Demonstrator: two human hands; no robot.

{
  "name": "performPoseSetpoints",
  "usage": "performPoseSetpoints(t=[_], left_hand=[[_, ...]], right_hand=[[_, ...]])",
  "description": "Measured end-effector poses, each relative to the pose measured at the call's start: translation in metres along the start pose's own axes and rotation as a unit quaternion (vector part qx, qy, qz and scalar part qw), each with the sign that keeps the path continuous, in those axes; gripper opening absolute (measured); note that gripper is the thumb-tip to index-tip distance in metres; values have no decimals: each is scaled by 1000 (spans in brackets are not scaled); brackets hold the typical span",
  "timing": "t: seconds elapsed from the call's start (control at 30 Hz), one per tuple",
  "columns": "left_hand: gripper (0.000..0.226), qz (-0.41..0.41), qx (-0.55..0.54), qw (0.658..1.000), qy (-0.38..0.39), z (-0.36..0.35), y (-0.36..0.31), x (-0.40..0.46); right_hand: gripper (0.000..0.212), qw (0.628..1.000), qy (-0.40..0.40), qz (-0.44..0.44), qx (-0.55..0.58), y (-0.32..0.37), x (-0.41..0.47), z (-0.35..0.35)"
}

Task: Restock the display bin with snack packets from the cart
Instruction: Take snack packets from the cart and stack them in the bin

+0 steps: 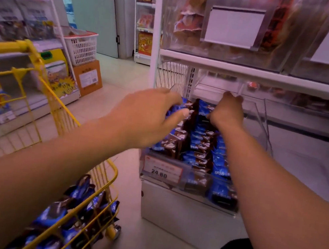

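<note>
A clear display bin (197, 188) on the lowest shelf holds rows of blue and brown snack packets (200, 145) standing on edge. My left hand (150, 116) reaches over the bin's left side, fingers curled around a blue packet at the row's far end. Over the back of the bin, my right hand (228, 111) is closed, pressing on the packets there; whether it grips one I cannot tell. The yellow wire cart (98, 178) stands at lower left, with several more blue packets (70, 216) inside.
A red price label (161, 170) reading 24.80 is on the bin's front. Clear bins of orange snacks (194, 19) sit on the shelf above. A white basket (81, 47) on a cardboard box (88, 76) stands down the aisle at left.
</note>
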State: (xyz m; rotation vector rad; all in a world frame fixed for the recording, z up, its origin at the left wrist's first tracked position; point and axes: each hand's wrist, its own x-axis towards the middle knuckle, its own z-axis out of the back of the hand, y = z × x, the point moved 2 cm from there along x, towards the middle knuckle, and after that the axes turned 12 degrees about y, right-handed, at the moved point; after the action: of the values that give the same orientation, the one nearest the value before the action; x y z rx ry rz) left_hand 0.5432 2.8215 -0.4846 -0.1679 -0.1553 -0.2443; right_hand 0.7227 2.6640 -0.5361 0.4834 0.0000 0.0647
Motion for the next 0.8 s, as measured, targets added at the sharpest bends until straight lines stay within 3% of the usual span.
performPoseSetpoints(t=[0.1,0.17,0.23,0.3,0.37,0.43,0.5,0.57,0.63,0.8], left_hand=[[33,35,-8,999,-30,35,46,-52],[26,132,-2,990,43,42,89,-92],[26,214,11,967,137,38,130,-130],[27,268,27,937,222,27,162,-160],[29,300,37,910,284,17,183,-176],[31,329,32,889,318,11,196,-184],[36,354,42,861,364,6,205,-190],[41,371,48,831,411,1,213,-197],[43,380,39,816,433,-1,218,-202],[50,376,21,816,439,-6,219,-203]], right_hand=[[45,992,-27,50,-112,25,-43,18],[31,974,-65,165,-144,52,-85,20],[19,938,-78,321,-102,83,-141,19],[22,881,-2,471,-45,120,-201,7],[34,822,173,538,-70,152,-237,-26],[69,770,344,500,-195,179,-249,-72],[117,702,443,430,-354,201,-242,-119],[138,669,460,384,-439,218,-235,-158],[149,662,441,370,-479,230,-230,-192],[161,639,417,415,-495,234,-229,-229]])
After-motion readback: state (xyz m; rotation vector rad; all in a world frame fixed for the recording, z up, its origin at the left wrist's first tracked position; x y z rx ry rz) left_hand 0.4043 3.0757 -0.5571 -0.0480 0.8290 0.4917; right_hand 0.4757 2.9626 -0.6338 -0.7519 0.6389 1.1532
